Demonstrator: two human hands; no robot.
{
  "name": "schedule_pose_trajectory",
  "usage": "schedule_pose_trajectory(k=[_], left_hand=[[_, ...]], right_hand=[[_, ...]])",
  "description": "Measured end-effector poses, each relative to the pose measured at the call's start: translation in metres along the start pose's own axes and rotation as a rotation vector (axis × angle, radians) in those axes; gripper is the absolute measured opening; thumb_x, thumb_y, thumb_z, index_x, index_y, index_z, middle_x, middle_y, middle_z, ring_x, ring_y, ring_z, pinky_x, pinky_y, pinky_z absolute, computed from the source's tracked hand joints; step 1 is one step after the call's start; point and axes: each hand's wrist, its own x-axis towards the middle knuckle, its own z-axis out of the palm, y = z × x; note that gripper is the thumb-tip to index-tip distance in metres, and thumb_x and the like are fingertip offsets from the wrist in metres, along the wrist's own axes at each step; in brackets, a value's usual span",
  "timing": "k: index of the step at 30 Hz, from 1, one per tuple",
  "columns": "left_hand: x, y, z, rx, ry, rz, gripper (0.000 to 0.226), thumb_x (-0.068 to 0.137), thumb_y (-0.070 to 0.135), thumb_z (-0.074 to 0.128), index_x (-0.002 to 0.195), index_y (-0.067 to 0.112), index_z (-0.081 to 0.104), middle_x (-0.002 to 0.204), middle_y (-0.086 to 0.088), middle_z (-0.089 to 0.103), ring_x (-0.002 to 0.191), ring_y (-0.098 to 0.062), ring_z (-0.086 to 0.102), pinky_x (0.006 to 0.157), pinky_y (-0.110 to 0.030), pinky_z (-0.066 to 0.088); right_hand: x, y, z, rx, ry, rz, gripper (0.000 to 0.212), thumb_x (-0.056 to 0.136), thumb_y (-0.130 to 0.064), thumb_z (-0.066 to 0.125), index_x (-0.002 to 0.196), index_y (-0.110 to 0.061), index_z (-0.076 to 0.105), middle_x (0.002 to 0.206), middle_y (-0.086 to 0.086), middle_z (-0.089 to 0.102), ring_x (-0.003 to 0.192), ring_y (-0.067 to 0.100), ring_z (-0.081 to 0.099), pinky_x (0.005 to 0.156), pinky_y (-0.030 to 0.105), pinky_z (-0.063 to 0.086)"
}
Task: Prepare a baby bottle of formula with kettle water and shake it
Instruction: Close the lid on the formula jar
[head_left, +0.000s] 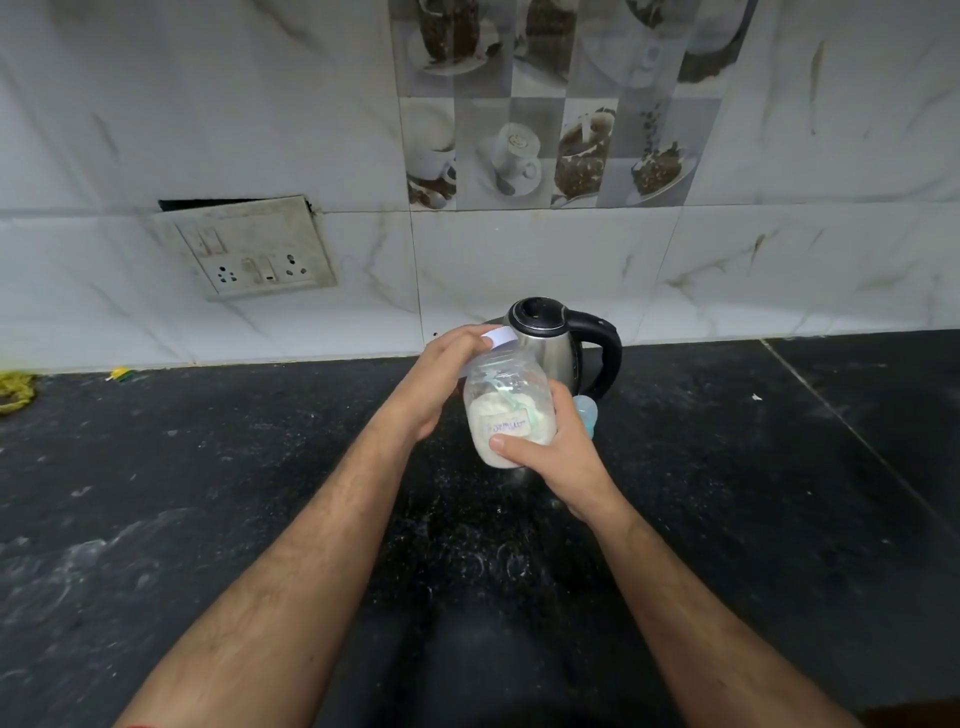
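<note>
Pretty clearly a home kitchen: black speckled stone counter (208, 493), marble-look wall tiles (545, 260) with a strip of coffee-cup picture tiles (545, 130) above. There's a grubby switch-and-socket plate (249, 249) hanging a bit loose off the wall, plus a steel electric kettle (558, 343) sitting at the back of the counter.

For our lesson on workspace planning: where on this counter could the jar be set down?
Bare counter spreads left of the left hand, toward the yellow item, and right of the kettle. It is crowded around the formula jar, kettle and blue bottle part.
</note>
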Motion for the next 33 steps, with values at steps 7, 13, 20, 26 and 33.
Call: schedule_pose_trajectory(k=[7, 13, 20, 26, 33], left_hand=[[0.001, 0.020, 0.009, 0.263, -0.064, 0.003, 0.053, 0.104, 0.051, 0.033, 0.088, 0.020, 0.073, 0.082, 0.009, 0.074, 0.079, -0.003, 0.068, 0.078, -0.023, 0.051], [0.005, 0.026, 0.006, 0.352, -0.113, 0.050, 0.023, 0.099, 0.017, 0.049, 0.105, 0.015, 0.072, 0.103, 0.007, 0.071, 0.089, -0.004, 0.064, 0.082, -0.021, 0.049], [-0.008, 0.028, 0.011, 0.402, -0.148, -0.010, 0.050, 0.098, 0.061, 0.040, 0.115, 0.028, 0.073, 0.107, 0.010, 0.073, 0.103, -0.006, 0.068, 0.100, -0.035, 0.051], [-0.009, 0.022, 0.013, 0.428, -0.091, -0.028, 0.030, 0.092, 0.041, 0.062, 0.101, 0.016, 0.075, 0.097, -0.002, 0.075, 0.086, -0.009, 0.069, 0.092, -0.038, 0.055], [-0.018, 0.017, 0.005, 0.352, -0.109, -0.006, 0.040, 0.093, 0.045, 0.061, 0.109, 0.010, 0.072, 0.101, -0.010, 0.075, 0.089, -0.018, 0.072, 0.086, -0.036, 0.055]], right_hand=[[-0.008, -0.004, -0.001, -0.018, -0.001, -0.015, 0.078, 0.065, -0.010, 0.083, 0.130, -0.025, 0.041, 0.118, -0.005, 0.060, 0.098, -0.005, 0.063, 0.078, 0.017, 0.052], [-0.011, -0.006, -0.004, -0.030, -0.009, -0.016, 0.076, 0.070, -0.008, 0.084, 0.132, -0.024, 0.043, 0.118, -0.004, 0.061, 0.098, -0.006, 0.063, 0.078, 0.017, 0.052], [-0.014, -0.007, -0.003, 0.006, -0.021, 0.006, 0.075, 0.066, -0.015, 0.084, 0.130, -0.022, 0.043, 0.114, -0.005, 0.062, 0.096, -0.003, 0.065, 0.077, 0.018, 0.052], [-0.016, -0.002, 0.012, -0.140, 0.052, 0.000, 0.084, 0.053, -0.044, 0.084, 0.126, -0.033, 0.043, 0.113, -0.012, 0.064, 0.100, 0.002, 0.064, 0.087, 0.029, 0.055], [-0.015, 0.001, 0.013, -0.111, 0.013, 0.003, 0.083, 0.055, -0.042, 0.084, 0.126, -0.031, 0.043, 0.115, -0.010, 0.064, 0.103, 0.005, 0.064, 0.089, 0.033, 0.055]])
